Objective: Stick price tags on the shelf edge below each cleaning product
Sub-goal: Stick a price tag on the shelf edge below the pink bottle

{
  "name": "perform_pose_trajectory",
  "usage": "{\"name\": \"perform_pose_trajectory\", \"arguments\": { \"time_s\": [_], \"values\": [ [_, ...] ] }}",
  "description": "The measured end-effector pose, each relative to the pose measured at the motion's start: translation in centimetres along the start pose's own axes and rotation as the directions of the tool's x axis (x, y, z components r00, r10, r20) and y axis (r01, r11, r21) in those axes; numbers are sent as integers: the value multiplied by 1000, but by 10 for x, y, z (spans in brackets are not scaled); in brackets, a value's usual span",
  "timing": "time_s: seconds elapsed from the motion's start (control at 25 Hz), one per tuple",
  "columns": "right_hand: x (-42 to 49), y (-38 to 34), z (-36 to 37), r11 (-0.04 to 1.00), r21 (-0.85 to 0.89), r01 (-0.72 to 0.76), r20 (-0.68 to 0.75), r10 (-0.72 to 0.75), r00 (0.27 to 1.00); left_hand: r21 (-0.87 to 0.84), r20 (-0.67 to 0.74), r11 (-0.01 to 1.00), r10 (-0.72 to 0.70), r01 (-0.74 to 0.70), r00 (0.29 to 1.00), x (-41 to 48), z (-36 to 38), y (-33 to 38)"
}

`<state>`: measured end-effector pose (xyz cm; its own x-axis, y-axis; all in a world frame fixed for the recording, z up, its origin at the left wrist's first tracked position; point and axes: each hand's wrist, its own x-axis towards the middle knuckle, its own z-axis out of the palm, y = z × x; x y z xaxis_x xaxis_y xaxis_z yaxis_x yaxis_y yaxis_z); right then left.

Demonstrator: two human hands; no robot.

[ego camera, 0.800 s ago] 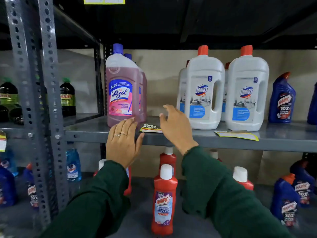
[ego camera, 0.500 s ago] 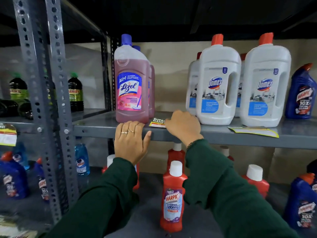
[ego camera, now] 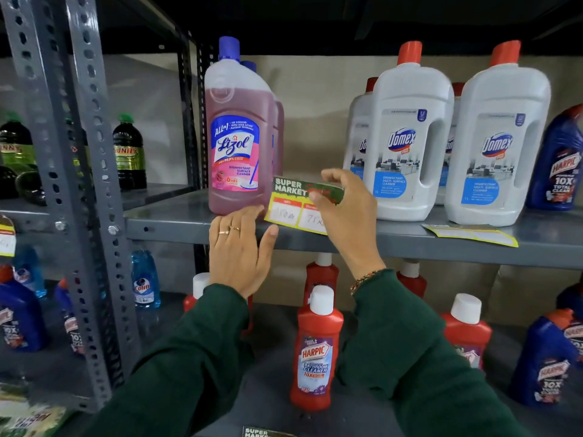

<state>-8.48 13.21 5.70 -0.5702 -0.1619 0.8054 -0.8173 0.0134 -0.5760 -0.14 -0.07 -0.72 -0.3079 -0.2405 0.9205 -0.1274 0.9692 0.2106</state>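
Observation:
My right hand (ego camera: 345, 216) pinches a green and yellow "Super Market" price tag (ego camera: 291, 203) and holds it upright just above the grey shelf edge (ego camera: 410, 246), to the right of the pink Lizol bottle (ego camera: 238, 130). My left hand (ego camera: 238, 250) lies flat against the shelf edge below the Lizol bottle, fingers spread, holding nothing. A second price tag (ego camera: 470, 234) lies flat on the shelf in front of the white Domex bottles (ego camera: 410, 140).
A blue Harpic bottle (ego camera: 564, 162) stands at the far right of the same shelf. Red Harpic bottles (ego camera: 317, 348) and blue ones fill the lower shelf. A perforated grey upright (ego camera: 82, 171) stands at the left, with dark green bottles (ego camera: 129, 152) beyond it.
My right hand has lifted the price tag off the shelf surface and turned it upright. My left hand stays on the shelf edge. The camera has moved closer.

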Motion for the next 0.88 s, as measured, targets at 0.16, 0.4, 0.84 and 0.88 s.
{"name": "perform_pose_trajectory", "arguments": {
  "time_s": [0.16, 0.4, 0.84, 0.88],
  "values": [
    [-8, -13, 4, 991, 111, -70, 128, 55, 990, -324, 32, 943, -73, 79, 997, 12, -16, 6],
    [-43, -16, 7, 985, -10, 171, 150, -168, 974, -396, 162, 918, 80, -10, 983, 22, -55, -23],
    [-79, -10, 39, 937, -285, 200, 111, -175, 978, -349, 190, 937, 102, -30, 977, 3, -61, -59],
    [-79, -9, 41, 937, -298, 185, 91, -165, 982, -346, 183, 938, 100, -31, 978, 3, -60, -59]
  ]
}}
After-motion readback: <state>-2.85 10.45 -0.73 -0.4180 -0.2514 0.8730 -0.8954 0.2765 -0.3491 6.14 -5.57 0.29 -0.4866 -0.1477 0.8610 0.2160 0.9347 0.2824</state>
